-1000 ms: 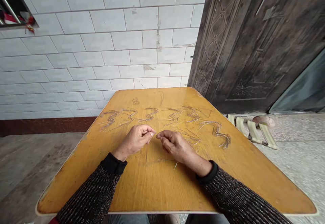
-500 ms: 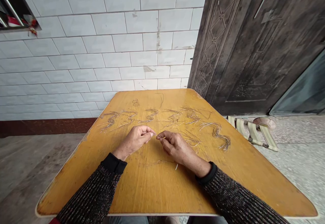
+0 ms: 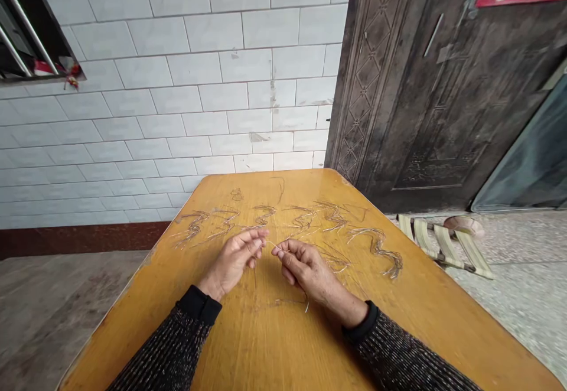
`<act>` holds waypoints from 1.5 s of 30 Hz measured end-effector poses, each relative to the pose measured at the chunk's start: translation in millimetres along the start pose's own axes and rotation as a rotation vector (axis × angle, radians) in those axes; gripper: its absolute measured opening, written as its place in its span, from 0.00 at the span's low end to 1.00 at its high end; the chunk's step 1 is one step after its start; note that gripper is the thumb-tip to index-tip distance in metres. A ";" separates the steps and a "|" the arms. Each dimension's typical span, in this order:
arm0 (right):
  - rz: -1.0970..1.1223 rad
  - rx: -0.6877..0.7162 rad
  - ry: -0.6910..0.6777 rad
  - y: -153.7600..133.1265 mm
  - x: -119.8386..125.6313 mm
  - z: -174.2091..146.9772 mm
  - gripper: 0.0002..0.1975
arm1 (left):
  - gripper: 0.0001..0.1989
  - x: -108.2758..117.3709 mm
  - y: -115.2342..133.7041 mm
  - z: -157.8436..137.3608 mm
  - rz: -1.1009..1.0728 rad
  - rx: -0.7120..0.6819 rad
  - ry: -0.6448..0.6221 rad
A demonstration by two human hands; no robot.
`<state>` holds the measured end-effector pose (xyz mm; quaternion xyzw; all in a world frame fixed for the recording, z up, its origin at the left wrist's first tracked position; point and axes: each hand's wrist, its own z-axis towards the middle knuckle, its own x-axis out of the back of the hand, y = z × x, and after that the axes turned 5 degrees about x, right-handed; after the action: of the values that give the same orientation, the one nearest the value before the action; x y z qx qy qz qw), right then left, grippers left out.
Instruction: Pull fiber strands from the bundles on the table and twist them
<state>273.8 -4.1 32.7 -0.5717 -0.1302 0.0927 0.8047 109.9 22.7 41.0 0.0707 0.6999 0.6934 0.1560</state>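
Note:
Over the middle of the table, my left hand (image 3: 234,260) and my right hand (image 3: 309,270) face each other a small gap apart. A thin wire (image 3: 271,243) spans that gap, its ends pinched between thumb and fingers of each hand. One loose end hangs under my left hand, and a thin length with a pale tip (image 3: 306,303) shows below my right hand. Just beyond the hands lie bundles of wavy thin wire, such as the middle bundle (image 3: 264,215). A thicker bundle (image 3: 378,246) rests to the right, and loose strands (image 3: 332,256) lie beside my right hand.
The yellow wooden table (image 3: 248,344) has rounded corners and reaches almost to the white tiled wall (image 3: 190,107). A small coil of wire (image 3: 237,194) lies near its far edge. On the right are a dark carved door (image 3: 420,113) and a low strap-seat stool (image 3: 443,240).
My left hand's fingers have loosened and spread somewhat, and the wire between the hands now shows as a small curve. The camera has tilted upward a little.

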 end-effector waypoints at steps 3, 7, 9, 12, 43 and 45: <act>0.016 -0.004 -0.006 1.8 -1.8 1.3 0.18 | 0.16 -11.1 -6.7 -1.2 0.058 -0.012 -0.036; -0.100 0.027 -0.019 4.6 -1.9 -0.3 0.13 | 0.14 -17.2 -9.4 -0.6 0.054 -0.097 0.084; -0.288 0.086 -0.019 5.5 -1.4 -2.3 0.10 | 0.13 -15.9 -7.8 -0.3 0.044 -0.117 0.133; -0.633 0.180 -0.020 6.1 -1.6 -5.6 0.08 | 0.12 -14.5 -5.7 -1.1 0.026 -0.112 0.125; -0.073 -0.017 0.053 -2.8 -10.7 -5.3 0.14 | 0.11 -21.0 -1.3 -1.1 -0.303 -0.083 0.090; -0.071 -0.025 0.056 -2.3 -10.6 -5.1 0.15 | 0.11 -21.9 -4.2 -0.4 -0.342 -0.062 0.066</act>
<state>265.4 -12.5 32.1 -0.5792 -0.1293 0.0464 0.8035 130.8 15.4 39.5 -0.0771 0.6847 0.6799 0.2509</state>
